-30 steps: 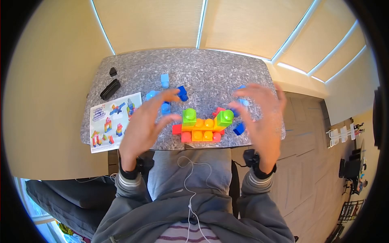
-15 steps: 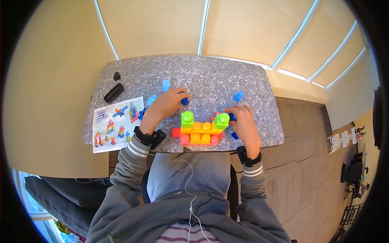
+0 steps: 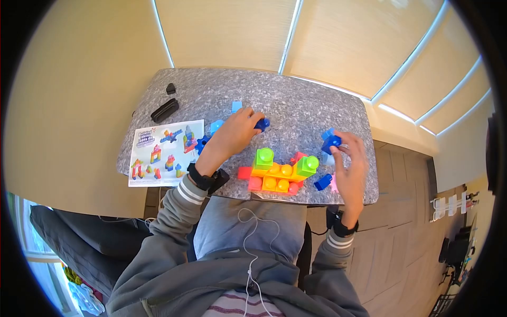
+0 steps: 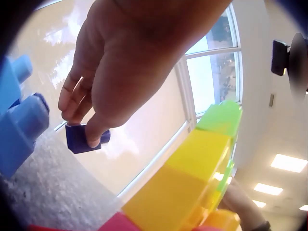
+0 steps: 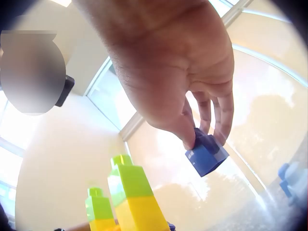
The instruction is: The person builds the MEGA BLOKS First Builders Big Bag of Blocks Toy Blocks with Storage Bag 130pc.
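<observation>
In the head view my left hand [image 3: 235, 136] pinches a dark blue building block [image 3: 262, 124] beyond the built model. The left wrist view shows thumb and fingers on either side of that block [image 4: 79, 139]. My right hand [image 3: 353, 168] holds another dark blue block [image 3: 331, 143] by its fingertips, and in the right wrist view this block [image 5: 207, 158] hangs below the thumb and fingers. Between the hands, near the table's front edge, stands a model [image 3: 275, 170] of red and yellow blocks with two green blocks raised at its ends.
Light blue blocks [image 3: 216, 127] and a dark blue one [image 3: 202, 143] lie by the left forearm, beside a picture sheet [image 3: 163, 156]. Near the right hand are a dark blue block [image 3: 322, 183] and a pink piece [image 3: 334, 184]. A black case [image 3: 165, 110] lies back left.
Both hands came down from above the table to the blocks. The left hand took hold of a dark blue block; the right hand picked up another and moved right, away from the model.
</observation>
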A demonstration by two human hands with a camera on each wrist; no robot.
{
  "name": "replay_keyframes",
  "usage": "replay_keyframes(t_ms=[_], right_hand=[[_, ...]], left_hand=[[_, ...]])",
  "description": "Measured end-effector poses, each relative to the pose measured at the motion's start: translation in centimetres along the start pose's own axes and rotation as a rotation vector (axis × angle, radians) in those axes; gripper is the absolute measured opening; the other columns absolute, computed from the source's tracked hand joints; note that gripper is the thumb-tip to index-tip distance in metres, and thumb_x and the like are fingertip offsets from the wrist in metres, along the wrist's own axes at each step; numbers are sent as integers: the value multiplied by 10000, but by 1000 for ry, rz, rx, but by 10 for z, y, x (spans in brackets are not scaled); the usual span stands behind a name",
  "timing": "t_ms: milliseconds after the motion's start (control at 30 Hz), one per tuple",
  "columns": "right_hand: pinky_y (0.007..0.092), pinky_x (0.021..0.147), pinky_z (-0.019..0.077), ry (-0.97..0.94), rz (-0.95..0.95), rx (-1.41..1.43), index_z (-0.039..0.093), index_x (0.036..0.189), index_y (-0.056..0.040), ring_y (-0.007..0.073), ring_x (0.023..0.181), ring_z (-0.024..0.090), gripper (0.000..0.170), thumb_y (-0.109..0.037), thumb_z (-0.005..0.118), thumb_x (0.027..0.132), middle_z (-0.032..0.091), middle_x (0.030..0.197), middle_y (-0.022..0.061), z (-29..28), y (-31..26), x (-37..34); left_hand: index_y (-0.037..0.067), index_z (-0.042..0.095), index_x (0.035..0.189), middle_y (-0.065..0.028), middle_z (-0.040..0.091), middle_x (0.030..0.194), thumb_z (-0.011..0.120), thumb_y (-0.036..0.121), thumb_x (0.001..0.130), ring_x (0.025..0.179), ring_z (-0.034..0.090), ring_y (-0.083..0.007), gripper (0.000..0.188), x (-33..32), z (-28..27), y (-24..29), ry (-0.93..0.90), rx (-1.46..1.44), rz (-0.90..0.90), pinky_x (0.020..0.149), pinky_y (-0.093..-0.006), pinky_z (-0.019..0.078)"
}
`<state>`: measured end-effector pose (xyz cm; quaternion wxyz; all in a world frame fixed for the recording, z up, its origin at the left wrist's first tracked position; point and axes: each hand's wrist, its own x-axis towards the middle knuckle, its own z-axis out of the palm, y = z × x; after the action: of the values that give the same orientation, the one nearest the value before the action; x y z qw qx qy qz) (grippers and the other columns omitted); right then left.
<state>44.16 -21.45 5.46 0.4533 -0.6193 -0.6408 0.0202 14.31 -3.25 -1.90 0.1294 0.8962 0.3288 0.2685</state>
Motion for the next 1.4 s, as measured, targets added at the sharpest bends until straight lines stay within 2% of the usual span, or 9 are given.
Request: replay_keyframes(t_ms=[133, 200, 333, 400, 567, 767, 967, 1167, 1400], right_hand=[[394, 1055, 665, 71, 19, 244, 780, 1402, -8, 298, 1252, 783, 372, 46, 811, 1035, 757, 1373, 169, -19, -28, 2], [397, 1059, 661, 20, 20, 269, 786, 1393, -6, 297, 1229, 794, 382, 38, 835, 1017, 778, 1362, 173, -24, -41, 1], [403, 1054, 653, -99, -66, 252, 809, 1360, -17, 300, 1151, 822, 401, 15, 894, 970, 830, 1288, 177, -18, -71, -1], [420, 1043, 645, -102, -74, 213, 820, 1332, -24, 317, 1157, 823, 398, -5, 918, 947, 835, 1313, 175, -16, -83, 1], [459, 1060, 618, -194, -170, 104, 832, 1269, -67, 371, 1169, 798, 377, -37, 936, 908, 836, 1281, 160, -10, -88, 6], [556, 1249, 481, -324, -234, -55, 812, 1217, -79, 384, 1295, 738, 367, -92, 949, 877, 826, 1232, 169, -1, -73, 3], [560, 1322, 417, -382, -189, -90, 804, 1198, -76, 340, 1276, 746, 370, -80, 948, 857, 828, 1179, 147, 5, -75, 1], [548, 1318, 428, -498, -166, -151, 791, 1157, -59, 343, 1207, 767, 359, -63, 947, 835, 830, 1155, 142, 9, -79, 7], [530, 1275, 490, -479, -225, -94, 792, 1225, -53, 374, 1208, 768, 486, -142, 1004, 797, 834, 1187, 151, -1, -70, 9]], left_hand=[[34, 684, 1439, -190, 762, 1273, 839, 205, 1081, 1175, 759, -386, 425, -5, -50, 45, 115, -173, -124, 1029, -482, 611], [40, 672, 1462, -164, 802, 1247, 857, 194, 1078, 1157, 788, -304, 453, -11, -74, 68, 166, -580, -286, 1031, -434, 610], [10, 699, 1391, -183, 807, 1186, 905, 221, 1032, 1149, 799, -291, 464, -34, -105, 111, 278, -715, -264, 1016, -429, 606], [7, 717, 1410, -132, 814, 1196, 927, 161, 1012, 1169, 784, -246, 475, -41, -109, 130, 253, -479, -120, 1041, -391, 594], [53, 740, 1382, -179, 777, 1302, 921, 123, 967, 1281, 704, -438, 458, -41, -90, 142, 222, -234, 23, 1192, -526, 524], [104, 734, 1397, -139, 774, 1259, 923, 140, 928, 1308, 704, -379, 507, -38, -75, 145, 27, -72, 23, 1310, -594, 417], [133, 816, 1296, -92, 755, 1153, 912, 129, 900, 1281, 709, -328, 407, -40, -67, 155, 16, 107, -60, 1364, -651, 333], [118, 892, 1103, -72, 730, 1228, 920, 126, 834, 1421, 622, -311, 270, -30, -64, 157, -9, 344, 36, 1414, -746, 183], [122, 895, 1140, -64, 738, 1270, 1000, 225, 741, 1401, 634, -303, 426, -29, -87, 162, -10, 356, 74, 1391, -723, 208]])
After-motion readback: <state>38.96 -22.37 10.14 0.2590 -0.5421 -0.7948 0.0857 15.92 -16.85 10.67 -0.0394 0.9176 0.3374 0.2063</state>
